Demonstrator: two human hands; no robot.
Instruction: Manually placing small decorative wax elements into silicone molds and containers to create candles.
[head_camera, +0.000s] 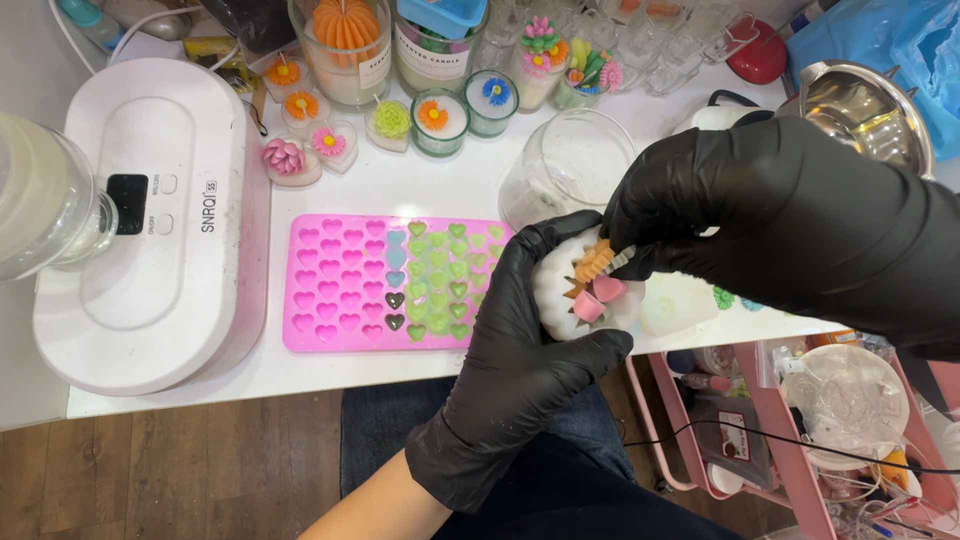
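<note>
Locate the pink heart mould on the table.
The pink heart mould lies flat mid-table, between the white machine on its left and the gloved left hand on its right.

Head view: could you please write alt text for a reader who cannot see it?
Two black-gloved hands hold a white mould with pink and orange wax pieces; the left hand cups it, the right hand pinches above. A pink heart tray lies on the white table.
</note>
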